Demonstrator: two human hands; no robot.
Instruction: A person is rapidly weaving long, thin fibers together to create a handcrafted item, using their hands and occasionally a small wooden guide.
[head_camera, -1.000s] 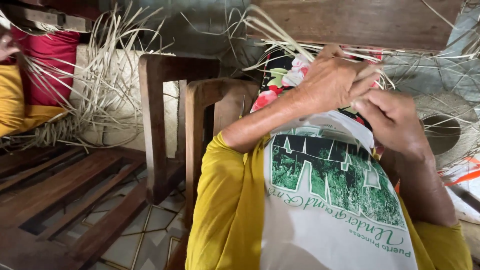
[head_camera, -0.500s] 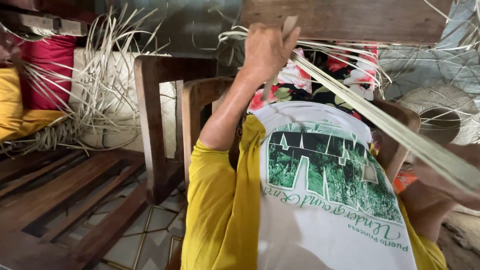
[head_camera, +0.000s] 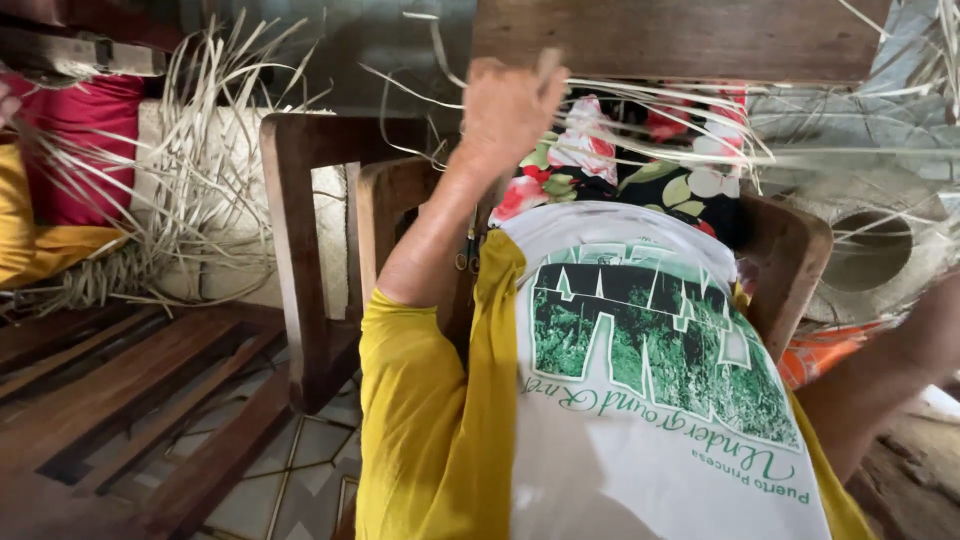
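Note:
My left hand (head_camera: 510, 108) is raised in a fist in front of me, shut on a bundle of pale straw strips (head_camera: 690, 100) that fan out to the right over a floral cloth (head_camera: 690, 190) on my lap. My right hand (head_camera: 935, 325) is low at the right edge, blurred and partly cut off. What it holds is not visible. My yellow sleeves and white printed shirt front fill the lower middle.
A woven straw piece (head_camera: 200, 200) with loose strips lies on the left beside red and yellow cloth. A round woven straw form (head_camera: 870, 250) sits on the right. Wooden chair arms (head_camera: 300, 250) flank me, with wooden slats (head_camera: 120, 400) and tiled floor (head_camera: 290, 470) below.
Both hands were together over my lap a second ago. My left hand has gone up with the strips, and my right hand has drawn away to the lower right edge.

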